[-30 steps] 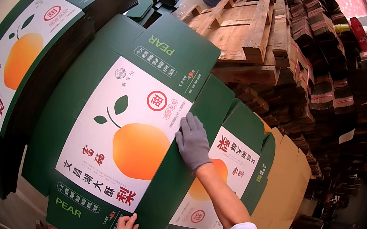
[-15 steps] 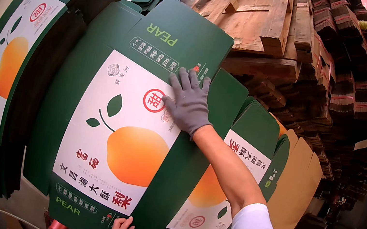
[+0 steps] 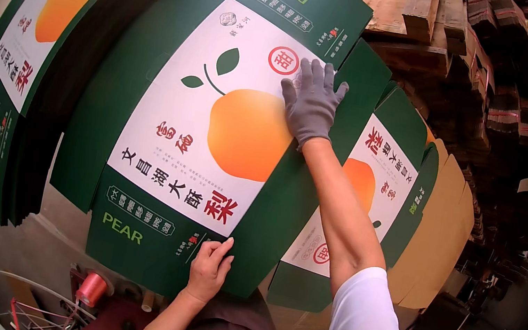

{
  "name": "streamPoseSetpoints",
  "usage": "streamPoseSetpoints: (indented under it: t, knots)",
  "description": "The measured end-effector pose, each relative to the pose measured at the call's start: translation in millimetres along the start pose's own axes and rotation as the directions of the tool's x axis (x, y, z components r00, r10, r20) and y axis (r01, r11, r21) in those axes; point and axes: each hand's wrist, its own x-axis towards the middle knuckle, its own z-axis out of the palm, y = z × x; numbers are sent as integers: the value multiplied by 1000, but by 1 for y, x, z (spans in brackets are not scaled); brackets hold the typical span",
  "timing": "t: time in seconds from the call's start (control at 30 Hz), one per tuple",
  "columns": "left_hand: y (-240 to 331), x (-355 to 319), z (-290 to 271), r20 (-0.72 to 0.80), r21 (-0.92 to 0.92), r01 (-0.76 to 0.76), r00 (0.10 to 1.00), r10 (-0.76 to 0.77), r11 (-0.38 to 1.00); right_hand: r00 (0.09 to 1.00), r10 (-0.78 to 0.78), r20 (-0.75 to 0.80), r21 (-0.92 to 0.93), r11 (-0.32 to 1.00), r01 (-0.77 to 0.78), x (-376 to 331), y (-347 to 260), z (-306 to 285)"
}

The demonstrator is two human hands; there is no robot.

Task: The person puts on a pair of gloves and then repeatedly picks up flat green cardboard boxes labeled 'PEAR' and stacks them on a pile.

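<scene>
A flat green cardboard box blank (image 3: 201,119) with a white panel and an orange pear picture lies in front of me. My right hand (image 3: 311,103), in a grey knit glove, presses flat on its upper right part with fingers spread. My bare left hand (image 3: 209,270) rests on the blank's near edge, fingers on the green border. Under the top blank lies another printed green blank (image 3: 373,184), showing to the right.
A stack of the same green blanks (image 3: 38,40) stands at the left. Wooden pallets (image 3: 412,7) and dark stacked crates (image 3: 519,118) fill the back and right. Brown plain cardboard (image 3: 443,232) lies at the right. A red thread spool (image 3: 92,288) sits near my body.
My gloved right hand slid up the blank away from me, then eased a little back toward its middle. The view moved closer to the blank. My left hand stayed at the near edge.
</scene>
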Motion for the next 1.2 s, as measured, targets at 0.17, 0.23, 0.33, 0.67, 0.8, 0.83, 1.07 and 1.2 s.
streamPoseSetpoints:
  t: [0.17, 0.23, 0.33, 0.67, 0.8, 0.83, 1.07, 1.2]
  knots:
    - [-1, -3, 1, -4, -25, -56, 998, 56, 998, 993, -52, 101, -20, 998, 55, -86, -63, -26]
    - [4, -2, -7, 31, -60, -12, 999, 14, 998, 984, -96, 152, 3, 995, 96, -115, -92, -35]
    - [-22, 4, -22, 119, -41, -155, 980, 159, 987, 966, -131, 222, 116, 987, 107, -180, -136, -39]
    - [-35, 72, -419, -300, 863, 257, 953, 34, 435, 918, -139, 370, 36, 990, 136, -197, -157, -76]
    - [-82, 74, -442, -285, 811, 281, 956, -73, 513, 922, -150, 356, 52, 989, 141, -206, -159, -68]
    - [-91, 72, -440, -268, 815, 249, 963, -41, 524, 920, -147, 364, 50, 989, 138, -204, -158, -68]
    - [-72, 45, -404, -151, 948, 66, 955, 255, 312, 954, -155, 255, 88, 987, 137, -204, -155, -75]
    - [-46, 9, -359, -4, 993, -37, 940, 342, 115, 954, -62, 293, 230, 973, -7, -193, -161, -83]
